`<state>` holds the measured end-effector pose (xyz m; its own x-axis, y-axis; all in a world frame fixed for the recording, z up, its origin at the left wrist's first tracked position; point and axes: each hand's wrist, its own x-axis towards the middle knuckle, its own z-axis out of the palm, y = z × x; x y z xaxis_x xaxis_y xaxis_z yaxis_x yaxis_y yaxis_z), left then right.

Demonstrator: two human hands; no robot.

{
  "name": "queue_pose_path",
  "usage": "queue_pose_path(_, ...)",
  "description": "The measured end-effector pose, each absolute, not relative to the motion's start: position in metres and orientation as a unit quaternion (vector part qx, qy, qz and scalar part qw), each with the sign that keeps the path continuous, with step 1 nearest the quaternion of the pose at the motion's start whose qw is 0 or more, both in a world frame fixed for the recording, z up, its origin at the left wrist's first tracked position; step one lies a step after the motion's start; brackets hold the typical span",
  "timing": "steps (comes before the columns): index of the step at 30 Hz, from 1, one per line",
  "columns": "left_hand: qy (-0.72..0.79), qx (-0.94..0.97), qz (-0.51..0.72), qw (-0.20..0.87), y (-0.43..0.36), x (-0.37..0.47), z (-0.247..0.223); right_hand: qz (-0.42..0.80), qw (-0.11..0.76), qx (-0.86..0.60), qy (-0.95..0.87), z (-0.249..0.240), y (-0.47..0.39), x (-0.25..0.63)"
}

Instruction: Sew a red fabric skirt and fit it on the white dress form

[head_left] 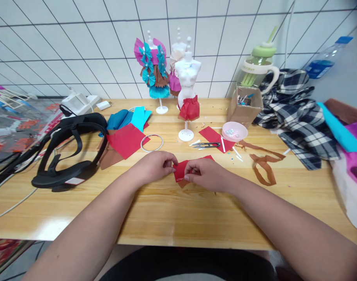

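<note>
My left hand (159, 167) is closed, its thumb and finger pinching the left edge of a small piece of red crepe paper (180, 170). From the other side my right hand (209, 173) pinches the same red piece and covers part of it. A brown layer (182, 183) shows beneath its lower edge. Just beyond the hands lie thread snips (209, 144) and another red sheet (210, 135) with thin white strips on it. A white mini dress form (188, 80) wearing a ruffled red skirt (190, 108) stands behind them.
Left are a metal ring (152, 151), red sheets (127, 140) and a black headset (70, 171). A dressed form (155, 74) stands at the back. Right are a pink dish (234, 137), a cardboard box (244, 113), a green-lidded jug (257, 70), brown strips (263, 159) and checked cloth (295, 113).
</note>
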<state>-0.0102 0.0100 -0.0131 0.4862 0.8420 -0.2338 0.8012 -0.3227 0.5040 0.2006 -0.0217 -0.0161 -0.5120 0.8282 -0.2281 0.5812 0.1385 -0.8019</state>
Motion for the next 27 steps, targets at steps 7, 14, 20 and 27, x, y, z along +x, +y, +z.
queue_pose_path(7,0.454,0.796,0.078,0.393,-0.001,-0.009,0.012,0.513,0.142,-0.446,-0.720,-0.014,-0.023,0.201)
queue_pose_path(14,0.452,0.781,0.058,0.427,-0.005,-0.008,0.020,0.495,0.174,-0.464,-0.714,-0.008,-0.019,0.205)
queue_pose_path(20,0.474,0.767,0.007,0.432,-0.005,-0.006,0.011,0.448,0.116,-0.493,-0.737,-0.007,-0.018,0.209)
queue_pose_path(27,0.507,0.761,-0.017,0.406,-0.005,-0.004,0.008,0.352,0.126,-0.543,-0.752,-0.022,-0.022,0.196)
